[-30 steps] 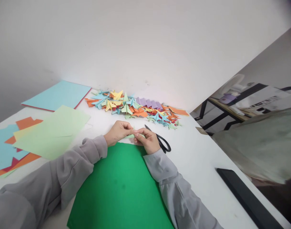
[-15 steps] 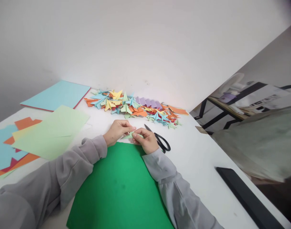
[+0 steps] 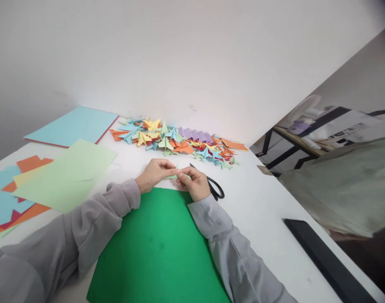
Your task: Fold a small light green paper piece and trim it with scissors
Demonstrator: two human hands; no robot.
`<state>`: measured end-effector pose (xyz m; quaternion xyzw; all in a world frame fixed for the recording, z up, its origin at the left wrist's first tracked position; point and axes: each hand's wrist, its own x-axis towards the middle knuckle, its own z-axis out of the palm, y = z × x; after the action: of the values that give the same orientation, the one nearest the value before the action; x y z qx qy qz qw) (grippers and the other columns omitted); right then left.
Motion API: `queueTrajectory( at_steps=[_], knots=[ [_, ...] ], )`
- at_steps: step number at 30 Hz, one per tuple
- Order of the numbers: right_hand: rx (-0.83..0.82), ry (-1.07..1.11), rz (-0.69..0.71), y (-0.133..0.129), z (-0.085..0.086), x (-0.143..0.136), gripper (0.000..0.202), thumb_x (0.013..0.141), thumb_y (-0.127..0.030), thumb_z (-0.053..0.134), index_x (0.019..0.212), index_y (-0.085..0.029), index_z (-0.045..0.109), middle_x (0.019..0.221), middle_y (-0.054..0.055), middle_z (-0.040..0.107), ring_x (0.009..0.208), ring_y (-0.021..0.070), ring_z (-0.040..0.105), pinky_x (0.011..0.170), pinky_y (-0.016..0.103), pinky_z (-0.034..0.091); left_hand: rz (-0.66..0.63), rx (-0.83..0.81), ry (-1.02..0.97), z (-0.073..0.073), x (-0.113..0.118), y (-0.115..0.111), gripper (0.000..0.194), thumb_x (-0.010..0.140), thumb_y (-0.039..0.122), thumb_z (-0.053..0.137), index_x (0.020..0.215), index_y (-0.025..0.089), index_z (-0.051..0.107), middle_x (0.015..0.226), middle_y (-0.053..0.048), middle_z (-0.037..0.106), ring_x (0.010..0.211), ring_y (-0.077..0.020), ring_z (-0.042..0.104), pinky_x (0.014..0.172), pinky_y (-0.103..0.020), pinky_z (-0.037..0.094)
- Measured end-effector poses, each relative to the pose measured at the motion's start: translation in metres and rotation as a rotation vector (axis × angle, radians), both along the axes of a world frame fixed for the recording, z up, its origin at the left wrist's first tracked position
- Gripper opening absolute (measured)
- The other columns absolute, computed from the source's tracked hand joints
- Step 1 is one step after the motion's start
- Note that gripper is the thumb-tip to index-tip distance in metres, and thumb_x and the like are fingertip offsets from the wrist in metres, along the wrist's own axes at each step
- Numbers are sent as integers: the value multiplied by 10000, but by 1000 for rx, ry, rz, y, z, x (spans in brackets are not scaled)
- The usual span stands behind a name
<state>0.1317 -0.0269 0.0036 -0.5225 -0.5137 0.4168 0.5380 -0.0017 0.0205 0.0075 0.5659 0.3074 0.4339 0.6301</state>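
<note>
A small folded piece of light green paper [image 3: 171,176] is pinched between my two hands, mostly hidden by the fingers. My left hand [image 3: 156,173] grips it from the left with thumb and forefinger. From the right, my right hand [image 3: 194,183] holds it, its fingertips meeting those of the left. Both are just beyond the far edge of a bright green sheet [image 3: 160,244]. Black-handled scissors [image 3: 216,187] lie beside my right hand, which partly covers them. Farther back, a heap of small folded paper planes [image 3: 167,139] in several colours lies along the wall.
Light green sheets [image 3: 66,176] overlap blue [image 3: 3,202], orange and yellow paper at left. A blue sheet [image 3: 74,126] on a red one lies behind them. Folded purple paper [image 3: 195,135] stands in the heap. A black flat bar [image 3: 325,256] lies near the table's right edge.
My right fingers have shifted slightly and closed in against the left fingertips. A thin point of the light green paper now stands up behind them. The view has moved a little.
</note>
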Motion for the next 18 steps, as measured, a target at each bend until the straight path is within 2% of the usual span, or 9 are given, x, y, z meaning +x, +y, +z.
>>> queueTrajectory(
  at_steps=[5, 15, 18],
  knots=[
    [82, 28, -22, 3, -2, 2, 211, 609, -352, 659, 626, -162, 570, 488, -25, 570, 410, 81, 490, 413, 199, 392, -21, 27, 65, -2, -1, 0, 240, 507, 285, 710, 595, 98, 588, 509, -3, 552, 480, -84, 491, 501, -231, 393],
    [-8, 248, -9, 6, -10, 5, 199, 599, -340, 677, 624, -160, 595, 474, -19, 602, 384, 81, 509, 398, 193, 403, -20, -16, 33, -1, 1, 1, 240, 528, 283, 700, 630, 95, 591, 499, 11, 554, 465, -76, 500, 500, -223, 412],
    [19, 229, -10, 7, -10, 6, 187, 592, -319, 686, 634, -156, 605, 473, -16, 609, 378, 82, 511, 398, 196, 405, -13, -25, 44, -1, 1, 2, 242, 529, 276, 701, 640, 93, 590, 494, 10, 552, 463, -79, 505, 494, -222, 413]
  ],
)
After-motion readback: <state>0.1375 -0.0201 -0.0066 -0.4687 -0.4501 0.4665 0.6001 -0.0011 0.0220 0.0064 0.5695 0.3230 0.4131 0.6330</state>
